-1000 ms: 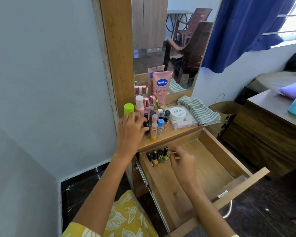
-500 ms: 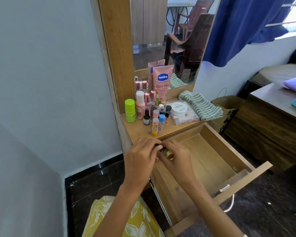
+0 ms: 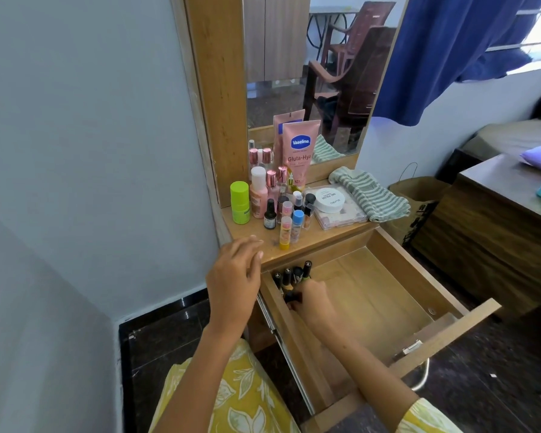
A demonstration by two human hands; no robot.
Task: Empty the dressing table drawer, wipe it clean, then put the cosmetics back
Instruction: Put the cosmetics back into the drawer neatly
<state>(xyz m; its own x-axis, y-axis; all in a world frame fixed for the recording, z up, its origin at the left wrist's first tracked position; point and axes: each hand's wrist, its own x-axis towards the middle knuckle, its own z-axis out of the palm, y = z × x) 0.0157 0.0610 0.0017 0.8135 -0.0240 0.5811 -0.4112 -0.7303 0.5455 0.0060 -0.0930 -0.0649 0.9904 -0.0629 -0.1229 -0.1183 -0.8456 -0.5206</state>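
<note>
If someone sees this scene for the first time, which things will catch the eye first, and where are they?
Most striking is the tall pink Vaseline tube standing against the mirror, above a crowd of small bottles; a bright green bottle stands at their left end. Below, the wooden drawer is pulled open and mostly bare, with a row of dark-capped nail polishes in its back left corner. The right hand reaches in there, while the left hand hovers open beside it.
</note>
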